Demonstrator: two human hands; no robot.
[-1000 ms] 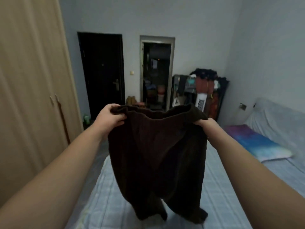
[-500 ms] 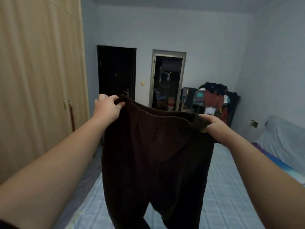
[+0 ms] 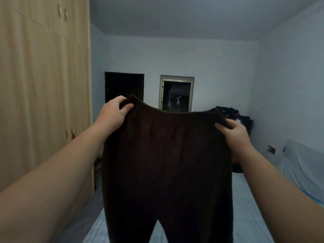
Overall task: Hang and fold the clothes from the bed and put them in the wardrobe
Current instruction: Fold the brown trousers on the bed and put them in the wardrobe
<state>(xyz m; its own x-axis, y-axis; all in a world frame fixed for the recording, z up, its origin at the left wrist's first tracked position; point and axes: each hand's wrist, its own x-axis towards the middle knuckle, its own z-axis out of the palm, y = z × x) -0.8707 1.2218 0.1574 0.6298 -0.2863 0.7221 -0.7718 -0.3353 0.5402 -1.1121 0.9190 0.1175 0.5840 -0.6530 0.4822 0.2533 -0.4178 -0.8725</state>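
Note:
A pair of dark brown trousers (image 3: 166, 163) hangs spread out in front of me, waistband up, both legs dropping out of the bottom of the view. My left hand (image 3: 114, 113) grips the left corner of the waistband. My right hand (image 3: 233, 132) pinches the right corner, thumb in front. The trousers hang above the bed (image 3: 245, 207) with its pale blue checked sheet. The wooden wardrobe (image 3: 43, 93) fills the left side, its doors closed.
A dark door (image 3: 122, 86) and an open doorway (image 3: 177, 93) are in the far wall. A rack piled with clothes (image 3: 235, 114) stands at the back right. A white-covered headboard (image 3: 305, 165) lies along the right wall.
Both hands have lifted the trousers higher and stretched the waistband wider. My view has tilted up, so the ceiling shows and the pillow has left the frame.

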